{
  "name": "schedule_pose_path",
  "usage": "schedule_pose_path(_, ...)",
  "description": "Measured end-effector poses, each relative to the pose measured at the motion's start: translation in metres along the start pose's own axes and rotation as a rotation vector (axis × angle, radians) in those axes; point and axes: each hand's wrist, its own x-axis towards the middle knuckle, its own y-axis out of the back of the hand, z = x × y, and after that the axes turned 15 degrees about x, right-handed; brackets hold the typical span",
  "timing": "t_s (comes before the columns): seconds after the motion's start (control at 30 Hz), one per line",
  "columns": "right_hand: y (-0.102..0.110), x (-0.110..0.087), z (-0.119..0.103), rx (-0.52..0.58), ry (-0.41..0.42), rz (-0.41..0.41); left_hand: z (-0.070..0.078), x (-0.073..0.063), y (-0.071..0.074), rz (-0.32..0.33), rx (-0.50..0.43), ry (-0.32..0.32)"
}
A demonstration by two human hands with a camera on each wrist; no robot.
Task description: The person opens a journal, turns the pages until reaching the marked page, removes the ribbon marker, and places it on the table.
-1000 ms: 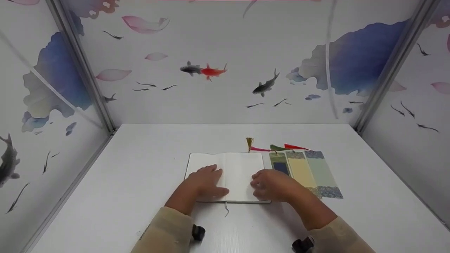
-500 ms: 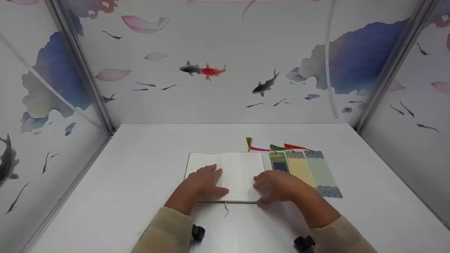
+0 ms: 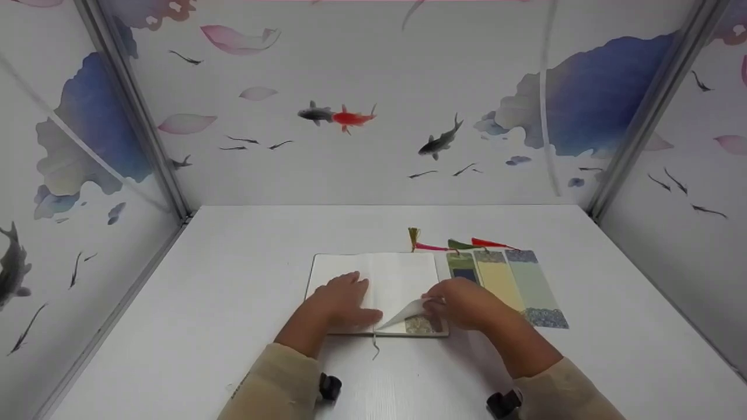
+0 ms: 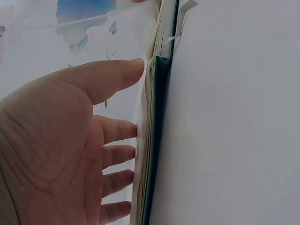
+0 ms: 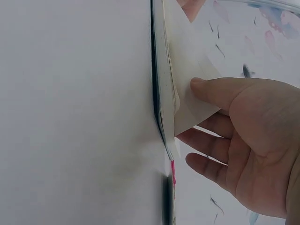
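A notebook [image 3: 402, 271] with blank pages and a dark green cover [image 4: 157, 122] lies open on the white table. My left hand [image 3: 339, 300] rests on the left page, fingers spread and thumb near the centre fold. With thumb and fingers my right hand [image 3: 467, 303] pinches a right-hand page [image 5: 197, 105], its lower corner lifted and curled up. Beneath that raised page shows a grey-brown patterned piece [image 3: 421, 325], partly covered, like the ends of the bookmarks alongside. A thin ribbon [image 3: 376, 348] hangs out at the notebook's near edge.
To the right lie a yellow bookmark [image 3: 500, 280], a pale green bookmark [image 3: 534, 286] and an olive one with a dark blue panel [image 3: 465, 276], partly behind my right hand. Their tassels [image 3: 493, 243] stretch along the far side. Printed walls [image 3: 373, 163] enclose the table.
My right hand, at the right page's lower edge before, now holds a page lifted toward the upper right, uncovering the patterned piece. The left hand stays in place.
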Motion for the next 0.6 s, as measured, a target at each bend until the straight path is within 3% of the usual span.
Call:
schedule_pose_path(0.27,-0.002,0.002,0.000,-0.003,0.065,0.040,0.012,-0.003,0.001,0.025,0.020,0.013)
schedule_pose_path(0.6,-0.005,0.002,-0.004,-0.013,0.073,0.091,0.019,-0.003,-0.003,0.042,0.061,0.043)
